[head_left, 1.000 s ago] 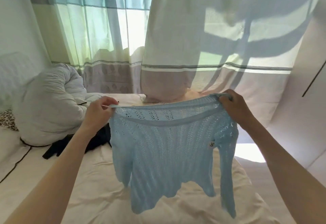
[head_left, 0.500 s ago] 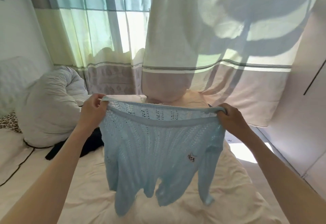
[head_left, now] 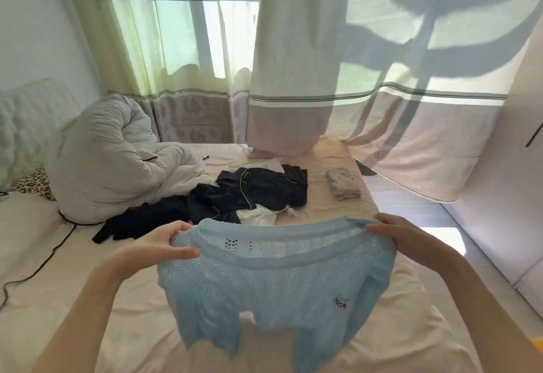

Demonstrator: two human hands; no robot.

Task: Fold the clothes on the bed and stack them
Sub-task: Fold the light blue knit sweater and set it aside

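Head view: a person stood at a bed, both arms out.
Left hand: fingers clamped on the left shoulder of a light blue knit sweater.
Right hand: fingers closed on the right shoulder.
Sweater: hung over the sheet, lower part draped on the bed.
Beyond it: dark clothes heap; folded grey piece apart to the right; bunched white duvet at left.

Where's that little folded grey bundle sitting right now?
In the head view, the folded grey bundle lies alone on the bed, far right side, just right of the dark clothes pile and below the curtain hem.
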